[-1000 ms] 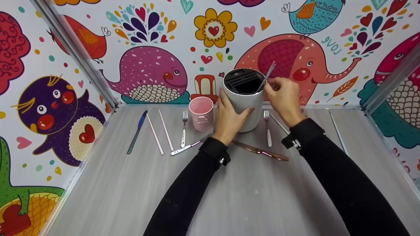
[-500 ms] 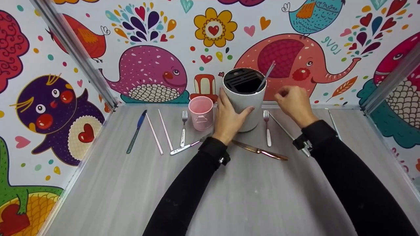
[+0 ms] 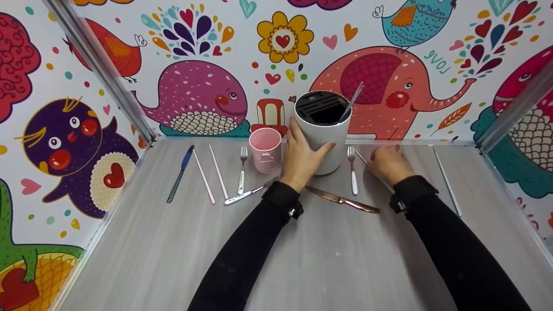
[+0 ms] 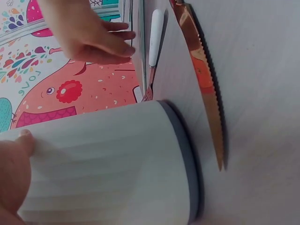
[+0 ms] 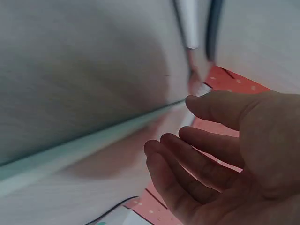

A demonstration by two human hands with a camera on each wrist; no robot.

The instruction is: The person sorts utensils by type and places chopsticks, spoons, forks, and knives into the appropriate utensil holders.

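We see the left hand [image 3: 301,159] wrapped round the pot [image 3: 324,134] on the table [image 3: 337,259], thumb across its front, perhaps to keep it steady; the stick [image 3: 353,102] inside leans on the rim, which supports it. The right hand [image 3: 391,165] is low over the rod [image 5: 89,145], and only the right wrist view shows us its thumb and bent fingers apart, pinching nothing; the left wrist view shows the knife's [image 4: 202,75] teeth

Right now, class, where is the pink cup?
In the head view, the pink cup stands on the table, between the white holder that the left hand grips and a white-handled fork to its left.
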